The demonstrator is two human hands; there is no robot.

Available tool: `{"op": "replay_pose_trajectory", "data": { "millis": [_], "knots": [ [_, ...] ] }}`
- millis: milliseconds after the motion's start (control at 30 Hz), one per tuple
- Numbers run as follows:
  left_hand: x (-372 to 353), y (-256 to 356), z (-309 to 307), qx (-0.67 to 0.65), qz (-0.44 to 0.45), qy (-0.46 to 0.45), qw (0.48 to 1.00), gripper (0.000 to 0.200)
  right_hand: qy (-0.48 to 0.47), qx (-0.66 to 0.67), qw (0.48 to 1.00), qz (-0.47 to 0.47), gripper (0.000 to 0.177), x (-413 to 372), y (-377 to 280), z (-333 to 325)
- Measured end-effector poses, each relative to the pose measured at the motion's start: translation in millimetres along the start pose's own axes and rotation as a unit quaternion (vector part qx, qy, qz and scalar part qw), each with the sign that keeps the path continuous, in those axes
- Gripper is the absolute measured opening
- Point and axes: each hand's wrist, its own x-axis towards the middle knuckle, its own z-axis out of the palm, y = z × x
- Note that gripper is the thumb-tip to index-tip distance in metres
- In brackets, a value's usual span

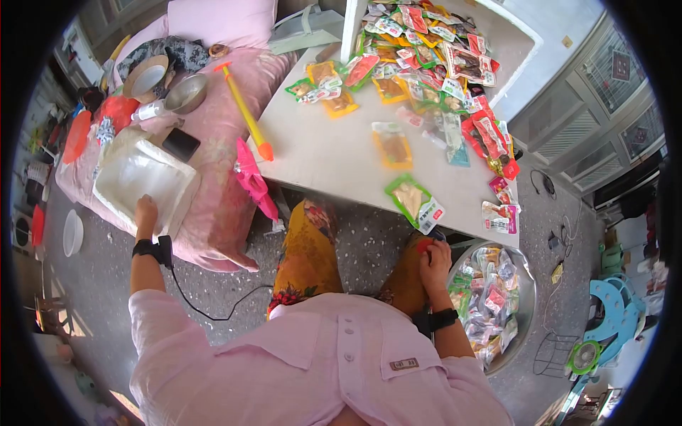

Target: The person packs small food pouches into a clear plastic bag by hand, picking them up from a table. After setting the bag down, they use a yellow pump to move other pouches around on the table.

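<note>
The green packet (408, 198) lay at the front edge of the bench (320, 145), with bare surface to its left, its long axis slanting nearward and right. Just beyond its near end was the curled right hand (435, 268); the left hand (145, 211) was at the foam box's (186, 183) near side. Whether either pinched anything, I couldn't tell.

Packets (426, 60) lie on a table (327, 145) upper right, in a basin (531, 284) lower right; a box (138, 174) sits on a bed (217, 184), left.

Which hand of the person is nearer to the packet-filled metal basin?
Right. The right hand is close beside the basin; the left hand is far across, at the white box.
</note>
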Motion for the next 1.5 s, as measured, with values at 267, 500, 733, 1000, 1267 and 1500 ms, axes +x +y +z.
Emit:
{"op": "replay_pose_trajectory", "data": {
  "millis": [267, 500, 733, 1000, 1267, 1500],
  "knots": [
    [-13, 21, -31, 0.031, 0.001, 0.04, 0.999, 0.02, -0.023, -0.003, 1.0, 0.005, 0.018, 3, -2, -1],
    [-42, 64, -74, 0.007, -0.044, 0.031, 0.999, 0.022, -0.003, 0.01, 1.0, -0.013, 0.016, 1, 2, -1],
    [-77, 106, -54, 0.042, 0.047, 0.013, 0.998, 0.013, -0.007, 0.026, 0.999, -0.027, 0.016, 0, 6, -1],
    [-112, 137, -61, -0.092, 0.091, 0.056, 0.99, 0.013, -0.003, 0.023, 0.999, -0.042, 0.015, 1, 9, -4],
    [-20, 84, -121, -0.088, -0.026, 0.231, 0.969, 0.017, 0.002, 0.022, 0.999, -0.039, 0.015, 2, 6, -7],
    [-25, 101, -128, -0.211, 0.074, 0.139, 0.965, 0.014, 0.008, 0.047, 0.998, -0.047, 0.015, 0, 8, -6]
  ]
}}
